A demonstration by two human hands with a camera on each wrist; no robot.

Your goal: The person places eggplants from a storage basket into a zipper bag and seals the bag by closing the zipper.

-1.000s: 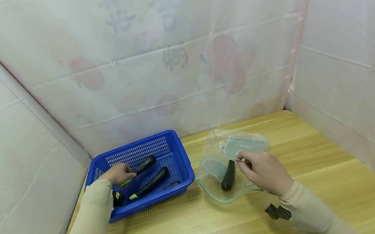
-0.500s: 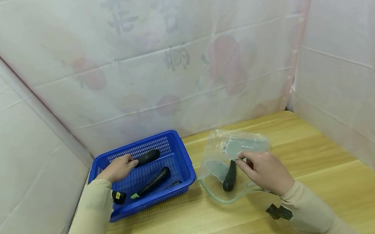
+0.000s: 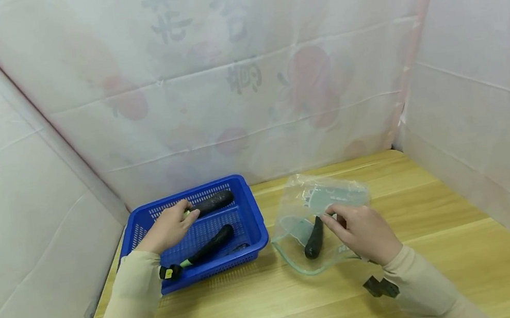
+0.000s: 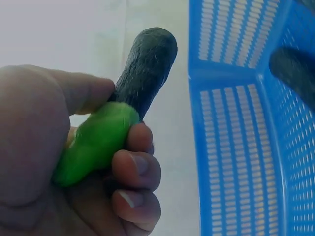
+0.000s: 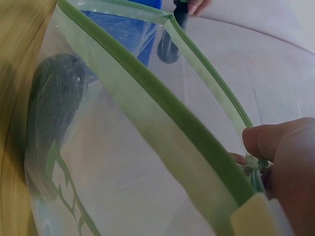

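My left hand (image 3: 172, 227) grips a dark eggplant (image 3: 216, 201) by its green stem (image 4: 101, 142), above the blue basket (image 3: 258, 226). The thumb and curled fingers close round the stem in the left wrist view. Down in the basket lies another eggplant (image 3: 214, 242), with a further dark one (image 3: 238, 248) partly hidden by the near wall. My right hand (image 3: 364, 230) pinches the edge of a clear zip bag (image 5: 162, 115), whose green-lined mouth stands apart. Inside the bag is one eggplant (image 3: 314, 238).
The basket and bag stand on a wooden table (image 3: 252, 309), the bag to the basket's right. Printed white sheets (image 3: 249, 102) enclose the back and both sides. A small black device (image 3: 380, 287) is strapped at the right wrist, another (image 3: 170, 272) at the left.
My left hand has lifted the eggplant up from the basket floor and moved it rightward and toward the back. The right hand keeps its hold on the bag, almost still.
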